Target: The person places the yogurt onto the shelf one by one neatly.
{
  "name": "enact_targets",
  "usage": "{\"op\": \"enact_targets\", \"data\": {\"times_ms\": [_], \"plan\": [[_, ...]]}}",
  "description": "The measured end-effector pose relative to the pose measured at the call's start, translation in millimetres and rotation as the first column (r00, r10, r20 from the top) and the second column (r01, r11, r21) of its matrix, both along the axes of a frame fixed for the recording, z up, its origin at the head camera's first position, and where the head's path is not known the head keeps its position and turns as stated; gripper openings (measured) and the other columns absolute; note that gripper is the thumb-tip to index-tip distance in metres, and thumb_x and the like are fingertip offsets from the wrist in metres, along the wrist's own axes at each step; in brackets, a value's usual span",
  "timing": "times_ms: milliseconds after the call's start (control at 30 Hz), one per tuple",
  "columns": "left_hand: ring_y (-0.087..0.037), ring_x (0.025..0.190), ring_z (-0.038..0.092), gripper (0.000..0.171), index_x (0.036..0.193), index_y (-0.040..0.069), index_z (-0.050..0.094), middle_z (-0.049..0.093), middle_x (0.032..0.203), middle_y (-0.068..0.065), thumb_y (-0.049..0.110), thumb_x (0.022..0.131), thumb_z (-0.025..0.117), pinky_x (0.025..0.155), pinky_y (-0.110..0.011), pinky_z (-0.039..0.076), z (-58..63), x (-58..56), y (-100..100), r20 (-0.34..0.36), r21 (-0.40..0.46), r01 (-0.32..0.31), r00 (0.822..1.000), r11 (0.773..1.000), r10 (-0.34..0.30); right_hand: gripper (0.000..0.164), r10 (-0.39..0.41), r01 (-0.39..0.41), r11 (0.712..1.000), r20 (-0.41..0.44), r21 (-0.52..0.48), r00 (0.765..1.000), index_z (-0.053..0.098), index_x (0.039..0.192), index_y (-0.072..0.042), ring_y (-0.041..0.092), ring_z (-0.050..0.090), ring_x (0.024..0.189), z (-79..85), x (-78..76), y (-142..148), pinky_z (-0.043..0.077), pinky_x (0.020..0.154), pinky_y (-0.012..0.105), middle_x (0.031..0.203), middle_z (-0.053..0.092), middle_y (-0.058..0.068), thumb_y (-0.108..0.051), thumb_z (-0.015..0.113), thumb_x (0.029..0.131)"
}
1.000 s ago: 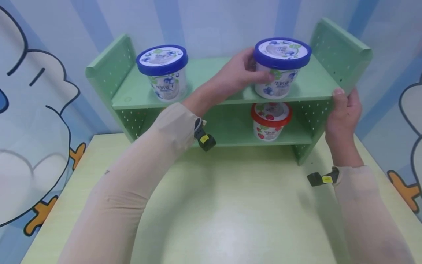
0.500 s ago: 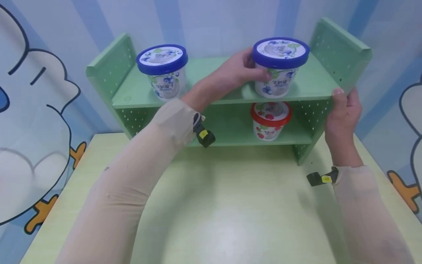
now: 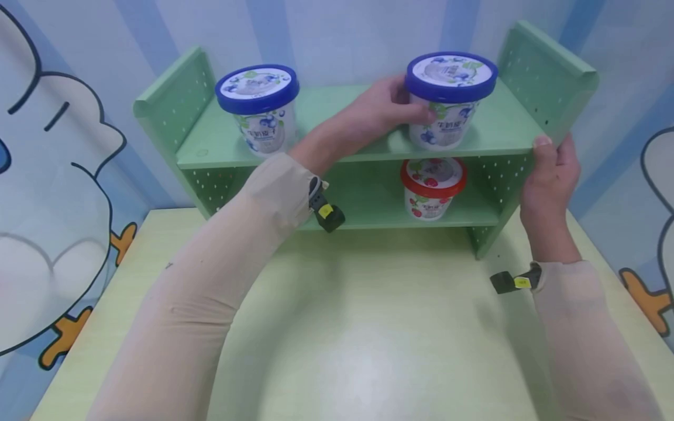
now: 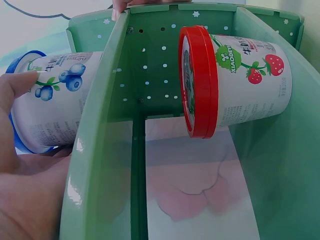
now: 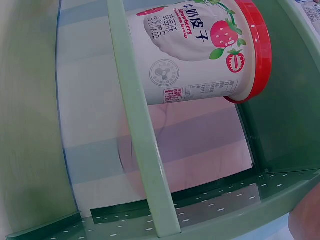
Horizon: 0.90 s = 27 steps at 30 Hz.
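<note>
My left hand grips a blue-lidded tub with blueberry pictures, on the right half of the top shelf. Its thumb lies across the tub's front, while the other fingers reach behind and are mostly hidden. In the left wrist view this blueberry tub lies between thumb and palm. My right hand holds the front edge of the right side panel of the green shelf unit, thumb in front. A second blue-lidded tub stands upright at the top left.
On the lower shelf, toward the right, stands a smaller red-lidded strawberry tub; the right wrist view shows this strawberry tub close up. The shelf unit rests on a pale table, against a blue striped wall with cartoon figures.
The whole scene sits slightly higher in the head view. Both hands keep their holds, and the gripped tub has barely shifted on the shelf.
</note>
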<state>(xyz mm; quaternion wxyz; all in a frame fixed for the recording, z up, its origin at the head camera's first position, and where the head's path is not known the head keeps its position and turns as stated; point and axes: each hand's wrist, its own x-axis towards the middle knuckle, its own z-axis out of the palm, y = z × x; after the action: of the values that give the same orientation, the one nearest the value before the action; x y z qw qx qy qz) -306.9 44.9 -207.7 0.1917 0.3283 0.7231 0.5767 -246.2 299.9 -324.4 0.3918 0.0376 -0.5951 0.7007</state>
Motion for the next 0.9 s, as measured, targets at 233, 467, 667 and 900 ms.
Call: {"op": "enact_targets", "data": {"times_ms": [233, 467, 667, 900], "plan": [[-0.007, 0.124, 0.048, 0.073, 0.151, 0.01, 0.036, 0.052, 0.14, 0.0, 0.015, 0.088, 0.073, 0.103, -0.021, 0.038, -1.1, 0.8, -1.8, -0.024, -0.044, -0.017, 1.0, 0.999, 0.016, 0.028, 0.005, -0.005, 1.0, 0.007, -0.017, 1.0, 0.068, 0.117, -0.01, 0.021, 0.052, 0.114, -1.5, -1.7, 1.1, 0.035, 0.104, 0.025, 0.108, 0.068, 0.009, -0.013, 0.05, 0.095], [-0.006, 0.126, 0.045, 0.081, 0.154, 0.012, 0.028, 0.049, 0.144, 0.001, 0.016, 0.087, 0.074, 0.105, -0.021, 0.036, -3.9, 3.4, -4.4, -0.052, -0.036, -0.03, 0.998, 0.999, 0.029, 0.029, -0.015, 0.016, 1.0, 0.04, -0.019, 0.999, 0.068, 0.118, -0.011, 0.02, 0.051, 0.116, -2.8, -4.1, 6.6, 0.034, 0.105, 0.025, 0.11, 0.068, 0.007, -0.014, 0.051, 0.095], [-0.006, 0.131, 0.041, 0.084, 0.157, 0.014, 0.022, 0.043, 0.15, 0.002, 0.021, 0.09, 0.073, 0.107, -0.023, 0.033, -4.9, 10.1, -7.3, -0.067, -0.063, -0.046, 0.997, 0.997, 0.041, 0.029, -0.021, 0.023, 0.999, 0.044, -0.04, 0.999, 0.068, 0.118, -0.011, 0.019, 0.053, 0.113, -4.3, -4.0, 10.6, 0.035, 0.104, 0.025, 0.109, 0.067, 0.007, -0.014, 0.051, 0.094], [-0.004, 0.134, 0.036, 0.091, 0.158, 0.012, 0.015, 0.033, 0.156, 0.001, 0.016, 0.089, 0.074, 0.106, -0.018, 0.033, -8.2, 18.8, -8.4, -0.086, -0.021, -0.003, 0.996, 1.0, 0.001, 0.027, -0.009, 0.01, 0.999, 0.028, -0.04, 1.0, 0.068, 0.115, -0.008, 0.017, 0.057, 0.098, -3.6, -5.6, 15.1, 0.042, 0.094, 0.026, 0.103, 0.068, 0.008, -0.014, 0.052, 0.094]]}}
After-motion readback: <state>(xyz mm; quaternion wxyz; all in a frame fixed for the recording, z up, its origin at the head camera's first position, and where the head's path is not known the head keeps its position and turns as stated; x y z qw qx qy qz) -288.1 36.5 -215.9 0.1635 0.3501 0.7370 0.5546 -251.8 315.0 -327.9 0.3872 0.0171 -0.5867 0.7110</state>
